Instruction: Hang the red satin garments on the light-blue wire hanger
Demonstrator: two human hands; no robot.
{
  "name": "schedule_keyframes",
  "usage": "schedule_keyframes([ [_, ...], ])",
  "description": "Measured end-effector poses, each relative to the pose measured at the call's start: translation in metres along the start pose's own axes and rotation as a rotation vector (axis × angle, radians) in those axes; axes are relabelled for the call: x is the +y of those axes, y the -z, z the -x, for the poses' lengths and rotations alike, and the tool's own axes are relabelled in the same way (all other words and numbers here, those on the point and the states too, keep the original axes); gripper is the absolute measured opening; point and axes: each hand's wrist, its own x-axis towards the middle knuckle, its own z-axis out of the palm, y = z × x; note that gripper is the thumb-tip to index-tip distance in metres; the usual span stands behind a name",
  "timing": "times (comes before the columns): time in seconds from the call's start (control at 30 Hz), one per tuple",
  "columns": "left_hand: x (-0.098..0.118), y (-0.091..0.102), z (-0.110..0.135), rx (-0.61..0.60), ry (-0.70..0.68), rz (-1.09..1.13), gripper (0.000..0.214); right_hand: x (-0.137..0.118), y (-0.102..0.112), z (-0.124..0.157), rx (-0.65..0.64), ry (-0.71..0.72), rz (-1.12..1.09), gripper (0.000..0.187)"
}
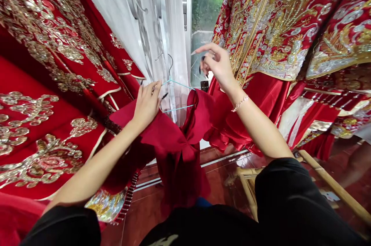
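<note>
A dark red dress [171, 138] with a wide collar and a bow-like knot at the chest hangs in front of me on a thin light-blue hanger [180, 83] with a metal hook. My left hand [147, 101] is closed on the dress's left shoulder, by the hanger's arm. Its fingertips are partly hidden. Raised above the dress's other shoulder, my right hand [217, 66] is apart from the cloth, index finger stretched out and the other fingers loosely bent. Nothing shows between its fingers. The hanger's hook stands free in front of a white curtain.
Embroidered red garments [66, 45] crowd the left side, and gold-beaded red jackets [272, 26] hang at the right. Behind are a white curtain [116, 10] and a glass door [205, 14]. Bamboo furniture [333, 188] stands at lower right on the red tiled floor [139, 215].
</note>
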Motion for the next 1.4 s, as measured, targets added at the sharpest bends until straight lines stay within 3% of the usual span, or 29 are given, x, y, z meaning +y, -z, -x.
schedule_keyframes([
  [0.13,0.011,-0.021,0.079,0.181,-0.080,0.052,0.066,0.003,0.002,0.044,-0.166,0.077,0.021,0.030],
  [0.23,0.012,-0.038,0.140,0.129,-0.154,0.012,0.065,0.028,-0.008,0.085,-0.325,0.031,0.039,0.033],
  [0.3,0.012,-0.043,0.164,0.084,-0.146,-0.015,0.069,0.050,-0.015,0.104,-0.276,-0.019,0.080,0.036],
  [0.4,0.016,-0.038,0.175,0.132,-0.069,-0.016,0.078,0.078,-0.023,0.117,-0.060,-0.117,0.182,0.041],
  [0.47,0.024,-0.033,0.170,0.206,-0.031,0.006,0.082,0.088,-0.031,0.117,0.056,-0.185,0.247,0.050],
  [0.53,0.037,-0.027,0.160,0.267,-0.037,0.041,0.083,0.091,-0.040,0.112,0.095,-0.237,0.302,0.066],
  [0.67,0.064,-0.010,0.112,0.306,-0.009,0.045,0.073,0.083,-0.063,0.090,-0.009,-0.340,0.448,0.090],
  [0.77,0.065,0.002,0.056,0.147,0.173,0.007,0.071,0.083,-0.077,0.071,-0.118,-0.415,0.499,0.087],
  [0.9,0.036,0.002,0.006,0.021,0.258,-0.033,0.068,0.094,-0.083,0.061,-0.215,-0.395,0.485,0.072],
  [1.03,0.020,-0.006,0.005,-0.022,0.259,-0.043,0.060,0.097,-0.077,0.070,-0.211,-0.357,0.550,0.064],
  [1.4,0.023,-0.004,0.009,0.004,0.277,-0.061,0.056,0.093,-0.063,0.082,-0.196,-0.306,0.442,0.064],
])
